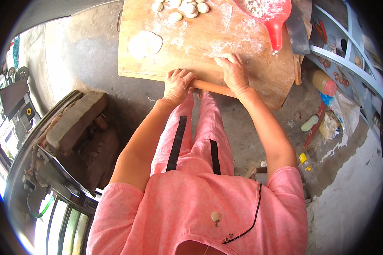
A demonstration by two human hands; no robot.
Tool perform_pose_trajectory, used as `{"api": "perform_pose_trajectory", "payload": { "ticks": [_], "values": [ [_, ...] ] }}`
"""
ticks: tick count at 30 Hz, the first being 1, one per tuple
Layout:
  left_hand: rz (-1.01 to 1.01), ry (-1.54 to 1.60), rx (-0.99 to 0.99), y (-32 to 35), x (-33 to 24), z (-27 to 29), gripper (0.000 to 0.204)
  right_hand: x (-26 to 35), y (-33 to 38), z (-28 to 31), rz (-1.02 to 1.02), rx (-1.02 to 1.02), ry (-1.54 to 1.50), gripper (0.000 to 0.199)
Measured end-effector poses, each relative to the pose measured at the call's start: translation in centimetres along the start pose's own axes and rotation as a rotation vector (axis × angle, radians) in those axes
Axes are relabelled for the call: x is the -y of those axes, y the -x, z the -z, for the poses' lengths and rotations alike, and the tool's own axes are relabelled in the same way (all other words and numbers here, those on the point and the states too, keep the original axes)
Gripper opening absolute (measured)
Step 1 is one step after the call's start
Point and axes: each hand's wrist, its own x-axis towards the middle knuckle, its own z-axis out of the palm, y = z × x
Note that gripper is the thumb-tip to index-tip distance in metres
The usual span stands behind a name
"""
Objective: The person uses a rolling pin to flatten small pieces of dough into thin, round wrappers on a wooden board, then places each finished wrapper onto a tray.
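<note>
A person in pink clothes looks down at two bare arms that reach out to a big wooden board (191,46). The left hand (178,83) and the right hand (233,72) both press down, palms flat and fingers curled over, on a wooden rolling pin (212,88). The rolling pin lies along the near edge of the board, under both hands, and only the middle bit between them shows. The right hand sits a little farther up on the board than the left. White flour is dusted over the wood. Past the left hand lies a flat round of dough (144,43), well apart from the fingers. Farther still, at the far edge, small dough lumps (187,8) sit close together. A red scoop (270,12) with flour in it rests on the far right corner, handle pointing back toward the person. Off to the right, on the grey floor, lies a jar with a red lid (324,83)
</note>
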Motion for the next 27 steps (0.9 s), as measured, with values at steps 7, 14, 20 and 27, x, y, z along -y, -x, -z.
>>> {"api": "perform_pose_trajectory", "payload": {
  "ticks": [7,14,20,27],
  "values": [
    [0.048,0.031,-0.065,-0.3,0.2,-0.5,0.024,-0.8,3.5,3.3,-0.147,-0.122,0.043,0.039],
    [0.025,-0.028,-0.193,-4.4,-0.7,0.4,0.023,-3.0,3.5,3.2,-0.083,-0.09,0.362,0.06],
    [-0.086,-0.181,-0.17,-5.7,-0.6,0.4,0.046,-5.1,3.4,1.4,-0.179,-0.028,0.417,0.066],
    [-0.046,-0.272,-0.056,-5.4,-0.1,-0.3,0.073,-4.8,3.5,1.0,-0.218,0.0,0.38,0.07]
  ]
}}
